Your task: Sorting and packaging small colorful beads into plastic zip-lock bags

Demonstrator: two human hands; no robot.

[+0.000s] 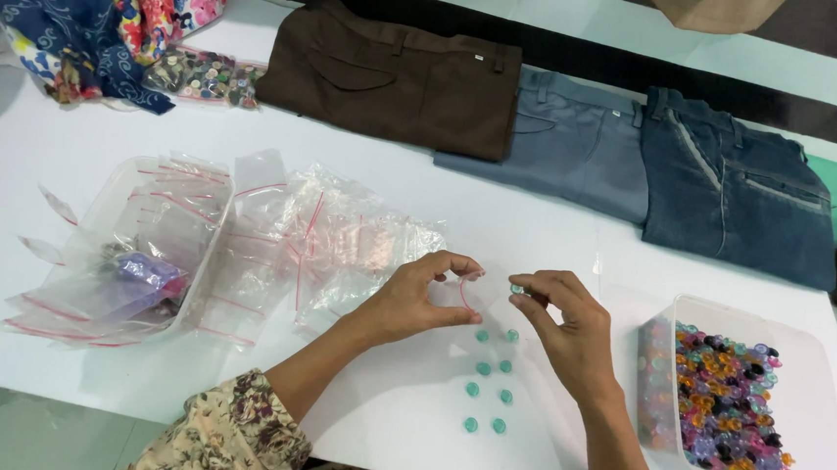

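Observation:
My left hand (424,299) pinches a small clear zip bag (467,292) with a red seal strip, holding its mouth up. A few centimetres to its right, my right hand (569,329) holds a small teal button (516,289) between thumb and forefinger, level with the bag's mouth. Below both hands, several teal buttons (490,379) lie in two short columns on the white table (536,243).
A clear tub (822,361) of mixed coloured buttons stands at the right. At the left, a clear tub (204,240) and a heap of empty zip bags (340,234). Folded brown (390,76), grey-blue (572,143) and denim trousers (736,189) lie along the back. Floral cloth (91,6) sits far left.

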